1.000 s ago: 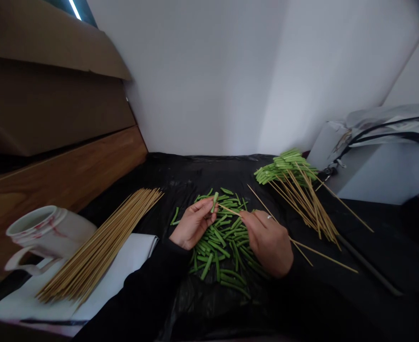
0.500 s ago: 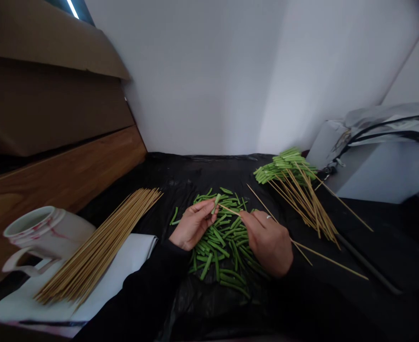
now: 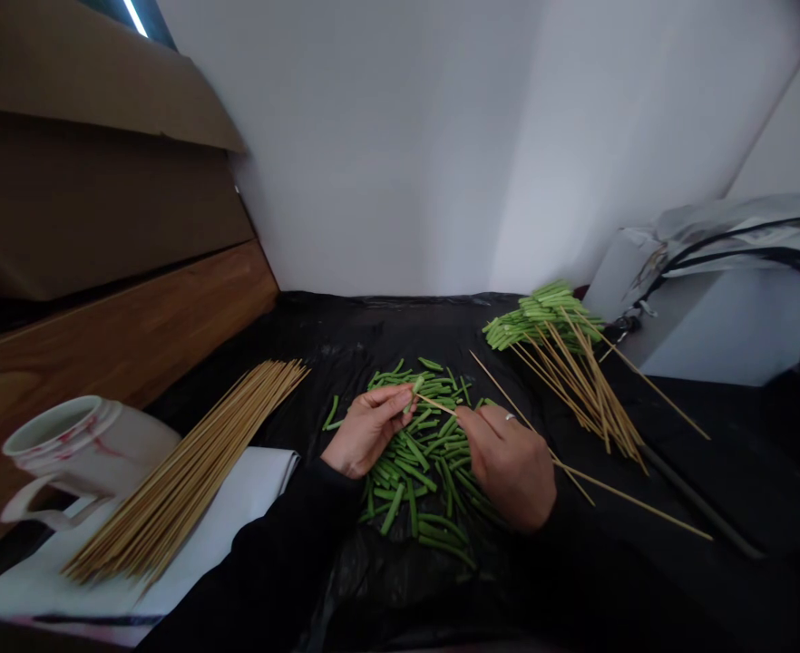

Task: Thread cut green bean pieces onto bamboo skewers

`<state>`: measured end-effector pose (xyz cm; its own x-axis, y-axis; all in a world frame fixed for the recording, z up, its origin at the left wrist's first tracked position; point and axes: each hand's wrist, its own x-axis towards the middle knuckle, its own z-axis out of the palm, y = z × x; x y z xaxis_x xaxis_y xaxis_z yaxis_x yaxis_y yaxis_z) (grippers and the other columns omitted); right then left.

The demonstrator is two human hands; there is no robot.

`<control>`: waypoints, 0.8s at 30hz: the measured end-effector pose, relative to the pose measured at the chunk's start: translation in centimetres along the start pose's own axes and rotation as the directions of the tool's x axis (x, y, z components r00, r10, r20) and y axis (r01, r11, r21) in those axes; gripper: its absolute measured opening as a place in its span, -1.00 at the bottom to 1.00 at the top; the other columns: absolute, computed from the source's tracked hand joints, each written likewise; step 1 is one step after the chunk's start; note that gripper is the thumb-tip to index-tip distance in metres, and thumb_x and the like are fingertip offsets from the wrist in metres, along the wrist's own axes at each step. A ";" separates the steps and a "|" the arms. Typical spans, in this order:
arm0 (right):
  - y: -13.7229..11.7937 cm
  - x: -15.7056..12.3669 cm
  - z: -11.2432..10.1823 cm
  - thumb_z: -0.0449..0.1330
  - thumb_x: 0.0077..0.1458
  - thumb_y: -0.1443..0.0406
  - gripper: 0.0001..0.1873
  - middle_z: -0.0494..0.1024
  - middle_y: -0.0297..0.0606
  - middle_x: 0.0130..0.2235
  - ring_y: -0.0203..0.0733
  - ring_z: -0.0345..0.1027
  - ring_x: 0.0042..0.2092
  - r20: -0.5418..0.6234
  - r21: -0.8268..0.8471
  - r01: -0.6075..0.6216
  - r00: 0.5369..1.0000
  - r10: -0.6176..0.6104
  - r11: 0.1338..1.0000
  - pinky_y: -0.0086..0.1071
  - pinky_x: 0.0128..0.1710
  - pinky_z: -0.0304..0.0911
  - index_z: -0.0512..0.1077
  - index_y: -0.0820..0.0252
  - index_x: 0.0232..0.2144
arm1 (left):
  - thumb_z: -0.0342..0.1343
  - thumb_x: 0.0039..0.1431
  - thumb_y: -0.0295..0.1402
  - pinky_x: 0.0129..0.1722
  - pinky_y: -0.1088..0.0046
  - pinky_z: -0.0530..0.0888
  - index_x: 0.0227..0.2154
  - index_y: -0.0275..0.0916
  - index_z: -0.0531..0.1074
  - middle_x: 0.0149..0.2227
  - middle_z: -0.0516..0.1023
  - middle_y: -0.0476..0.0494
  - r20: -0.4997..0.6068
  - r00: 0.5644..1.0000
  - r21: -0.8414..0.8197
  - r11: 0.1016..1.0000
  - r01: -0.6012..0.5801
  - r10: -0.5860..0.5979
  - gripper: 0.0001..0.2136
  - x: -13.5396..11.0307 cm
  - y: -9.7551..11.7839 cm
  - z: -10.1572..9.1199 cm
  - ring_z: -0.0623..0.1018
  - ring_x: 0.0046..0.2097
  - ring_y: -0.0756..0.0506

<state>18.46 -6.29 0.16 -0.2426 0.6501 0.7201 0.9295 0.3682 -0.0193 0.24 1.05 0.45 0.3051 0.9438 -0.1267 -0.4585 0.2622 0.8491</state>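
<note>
My left hand pinches a short green bean piece between thumb and fingers, just above a loose pile of cut green bean pieces on the black sheet. My right hand is closed on a thin bamboo skewer, whose point touches the bean piece while its long end runs out to the right. Both sleeves are black.
A bundle of bare bamboo skewers lies on white paper at the left, beside a white mug. Finished bean skewers are heaped at the back right. A wooden ledge rises on the left; a white box with black cables stands on the right.
The bean piece in my left hand has dropped slightly toward the pile, and the skewer has slid a little rightward through my right hand. The hands stay almost in place.
</note>
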 end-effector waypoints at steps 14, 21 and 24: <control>-0.3 -0.2 0.4 -0.08 0.21 0.43 -0.73 0.39 -0.27 -0.45 -0.26 0.27 -0.37 0.042 0.150 -0.071 0.997 0.065 0.986 -0.40 -0.33 0.09 0.38 0.21 -0.42 | 0.33 -0.09 -0.46 -0.28 0.53 0.42 -0.35 -0.35 0.59 -0.38 0.59 -0.13 0.095 0.994 0.019 0.999 0.044 -0.045 -0.82 -0.5 -0.1 0.3 0.50 -0.36 0.05; -0.5 -0.3 0.8 -0.09 0.25 0.41 -0.73 0.42 -0.28 -0.43 -0.29 0.33 -0.33 0.076 0.246 -0.106 0.993 0.090 0.963 -0.43 -0.29 0.15 0.38 0.22 -0.37 | 0.33 -0.08 -0.48 -0.26 0.53 0.43 -0.36 -0.34 0.59 -0.39 0.59 -0.13 0.106 0.989 -0.027 0.994 0.107 -0.103 -0.84 -0.6 0.0 0.3 0.52 -0.36 0.04; -0.4 -0.3 0.7 -0.09 0.23 0.42 -0.73 0.41 -0.27 -0.44 -0.27 0.32 -0.33 0.056 0.251 -0.100 0.995 0.088 0.963 -0.41 -0.28 0.15 0.37 0.21 -0.42 | 0.34 -0.11 -0.48 -0.29 0.53 0.43 -0.37 -0.34 0.58 -0.41 0.58 -0.13 0.112 0.988 -0.019 0.993 0.113 -0.110 -0.83 -0.7 0.1 0.5 0.51 -0.38 0.04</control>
<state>17.97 -6.12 -0.52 -0.1749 0.7165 0.6753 0.8497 0.4564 -0.2641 0.44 0.34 0.84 0.4449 0.8810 -0.1610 -0.4373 0.3706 0.8194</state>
